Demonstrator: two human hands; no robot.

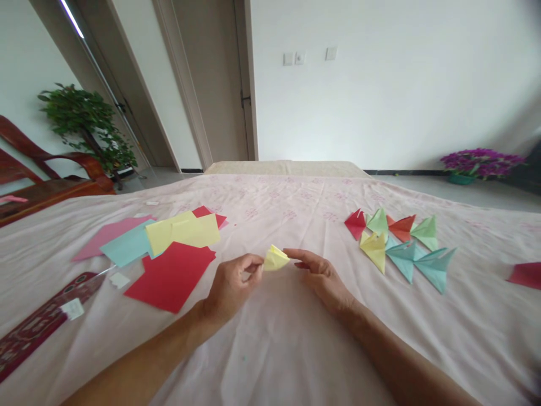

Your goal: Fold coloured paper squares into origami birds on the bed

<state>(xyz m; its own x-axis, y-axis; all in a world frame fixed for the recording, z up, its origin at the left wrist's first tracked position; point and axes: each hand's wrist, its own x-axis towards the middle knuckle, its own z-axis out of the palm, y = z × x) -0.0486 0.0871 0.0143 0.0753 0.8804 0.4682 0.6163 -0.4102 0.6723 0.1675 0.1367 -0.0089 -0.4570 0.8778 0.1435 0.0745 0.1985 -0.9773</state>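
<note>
A small folded yellow paper (275, 259) is held above the bed's middle. My left hand (234, 282) pinches its left end between thumb and fingertips. From the other side my right hand (319, 276) reaches in, its index fingertip at the paper's upper right edge; whether it touches is hard to tell. The fingers of that hand are stretched out and apart, with nothing gripped. Several folded paper pieces stand in two rows to the right, among them a yellow one (374, 249), a red one (355, 224) and a blue one (437, 268).
Left of my hands lie flat sheets: red (173, 279), yellow (186, 230), blue (127, 245) and pink (107, 237). A dark red patterned strip (40, 324) lies at the left. Another red piece (526, 274) is at the far right. Pale flowered cloth (270, 349) covers the surface.
</note>
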